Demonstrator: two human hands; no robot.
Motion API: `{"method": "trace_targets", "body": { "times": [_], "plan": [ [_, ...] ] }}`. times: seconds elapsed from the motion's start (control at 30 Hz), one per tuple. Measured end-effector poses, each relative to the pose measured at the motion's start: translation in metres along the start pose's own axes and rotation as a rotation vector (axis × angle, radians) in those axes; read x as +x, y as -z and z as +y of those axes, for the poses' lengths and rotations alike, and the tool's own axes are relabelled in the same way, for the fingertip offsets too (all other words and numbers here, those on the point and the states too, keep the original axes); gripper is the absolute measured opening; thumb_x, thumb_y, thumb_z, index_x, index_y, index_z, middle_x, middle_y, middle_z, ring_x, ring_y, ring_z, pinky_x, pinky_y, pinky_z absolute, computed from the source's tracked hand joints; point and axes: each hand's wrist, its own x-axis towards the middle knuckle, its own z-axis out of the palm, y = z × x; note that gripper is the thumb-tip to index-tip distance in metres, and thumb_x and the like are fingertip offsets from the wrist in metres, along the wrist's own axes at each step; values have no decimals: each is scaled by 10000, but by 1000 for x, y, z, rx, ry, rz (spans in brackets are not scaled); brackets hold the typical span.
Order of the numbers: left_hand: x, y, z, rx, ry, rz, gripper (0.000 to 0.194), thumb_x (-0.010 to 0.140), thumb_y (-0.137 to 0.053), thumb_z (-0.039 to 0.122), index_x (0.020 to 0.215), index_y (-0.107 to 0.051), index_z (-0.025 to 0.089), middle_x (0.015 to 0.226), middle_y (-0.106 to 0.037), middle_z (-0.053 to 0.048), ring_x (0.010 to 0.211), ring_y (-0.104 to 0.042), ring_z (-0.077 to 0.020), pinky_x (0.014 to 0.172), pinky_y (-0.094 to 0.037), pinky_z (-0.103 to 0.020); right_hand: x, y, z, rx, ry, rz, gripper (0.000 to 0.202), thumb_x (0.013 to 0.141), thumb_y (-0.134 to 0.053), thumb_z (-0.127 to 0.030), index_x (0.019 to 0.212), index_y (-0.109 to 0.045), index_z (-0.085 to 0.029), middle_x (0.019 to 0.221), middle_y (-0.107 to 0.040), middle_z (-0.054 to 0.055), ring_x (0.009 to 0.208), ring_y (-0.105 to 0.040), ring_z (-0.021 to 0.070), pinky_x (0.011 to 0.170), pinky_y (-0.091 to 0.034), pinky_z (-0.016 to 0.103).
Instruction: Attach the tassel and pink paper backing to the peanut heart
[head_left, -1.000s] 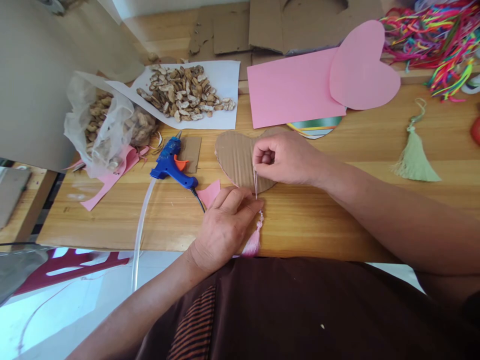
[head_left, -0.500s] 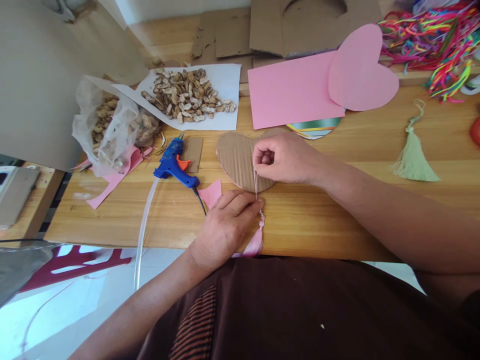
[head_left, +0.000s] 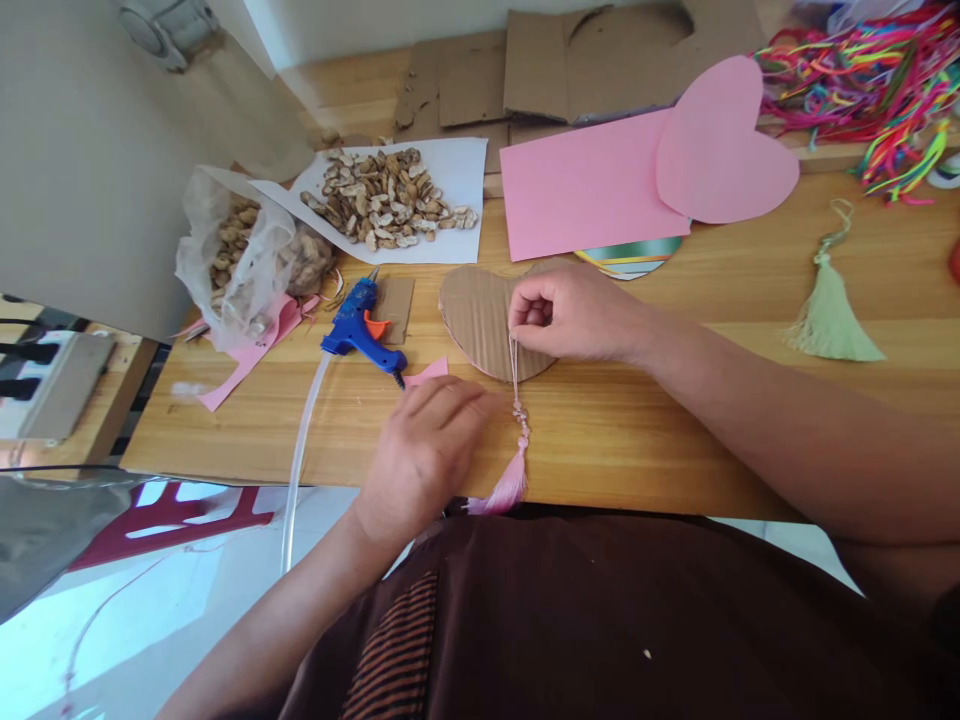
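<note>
Between the fingertips of my right hand [head_left: 562, 312] is the cord loop of a pink tassel [head_left: 507, 482], pinched over the heart-shaped cardboard [head_left: 474, 318]. The cord runs down across the cardboard's lower edge to a knotted part, and the tassel's fringe lies at the table's front edge. My left hand [head_left: 431, 450] is just left of the knot, apart from the cord; its fingertips are blurred by motion. Behind it lies a blue glue gun [head_left: 356, 330] with an orange trigger and a clear glue stick. A scrap of pink paper [head_left: 429, 372] is beside the gun's handle.
Peanut shells [head_left: 386, 200] lie on white paper, beside a plastic bag [head_left: 236, 260] of more shells. A pink sheet [head_left: 585, 185] and a pink paper heart [head_left: 727, 150] overlap behind. On the right are a pale green tassel [head_left: 832, 310] and colourful cords [head_left: 900, 90]. Cardboard [head_left: 472, 80] stands behind.
My left hand has let go of the tassel's cord and moved a little left, uncovering the knot. My right hand keeps its pinch in about the same place. The view has shifted slightly.
</note>
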Motion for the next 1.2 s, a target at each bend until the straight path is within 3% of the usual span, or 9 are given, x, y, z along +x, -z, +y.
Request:
{"method": "trace_targets", "body": {
  "times": [0.13,0.27,0.4,0.53,0.7,0.8,1.0,1.1,1.2],
  "plan": [
    [11,8,-15,269,199,38,100,938,-691,214,1028,-728,190,1023,-770,-75,994,-645,-293,869,-524,-469,1,-1,1,13,-2,2,84,679,-665,-111,721,-705,-172,671,-690,-12,616,-596,121,640,-415,268],
    [28,14,-20,424,404,-165,132,925,-684,232,1033,-751,194,1162,-729,-125,1148,-576,-375,886,-484,-517,1,-1,3,12,7,13,72,686,-677,-114,720,-712,-168,661,-693,-13,596,-601,120,617,-418,263],
    [39,21,-21,374,512,-284,130,905,-705,251,1018,-752,206,1168,-704,-124,1198,-537,-380,908,-473,-521,1,-1,5,-1,9,20,63,693,-691,-120,720,-714,-172,652,-691,-17,588,-600,119,607,-419,261],
    [38,25,-26,303,509,-286,25,884,-735,237,880,-755,222,1087,-723,-99,1166,-548,-359,920,-457,-524,1,-1,4,-13,-3,14,74,693,-694,-109,720,-715,-174,652,-692,-20,586,-598,117,602,-420,257],
    [23,30,-37,272,428,-159,133,890,-765,316,1005,-766,249,1184,-731,-85,1190,-554,-351,923,-445,-530,1,-2,4,-7,2,12,71,699,-701,-105,718,-713,-171,648,-691,-21,576,-593,110,593,-417,252],
    [16,32,-42,262,416,-200,191,807,-851,335,965,-771,262,1201,-726,-79,1200,-546,-380,908,-451,-548,1,-2,5,-5,-2,8,70,702,-701,-106,724,-716,-170,653,-694,-19,578,-595,109,593,-417,250],
    [17,28,-42,189,347,-211,105,786,-853,240,761,-751,241,1012,-755,-62,1115,-559,-362,924,-442,-564,2,-1,5,-17,-5,0,76,701,-696,-104,728,-722,-170,658,-701,-20,587,-601,109,596,-412,244],
    [19,27,-35,108,299,-143,87,841,-804,207,808,-724,221,933,-755,-47,1066,-589,-321,919,-455,-518,2,0,4,-13,-3,-3,76,704,-695,-100,724,-720,-168,656,-697,-21,586,-596,107,596,-410,241],
    [22,19,-26,-94,241,-70,79,902,-741,168,858,-689,209,822,-719,-1,873,-638,-204,827,-500,-376,2,0,3,-6,-13,-15,84,704,-687,-98,728,-721,-170,661,-697,-18,592,-597,109,598,-404,246]
  ]
}}
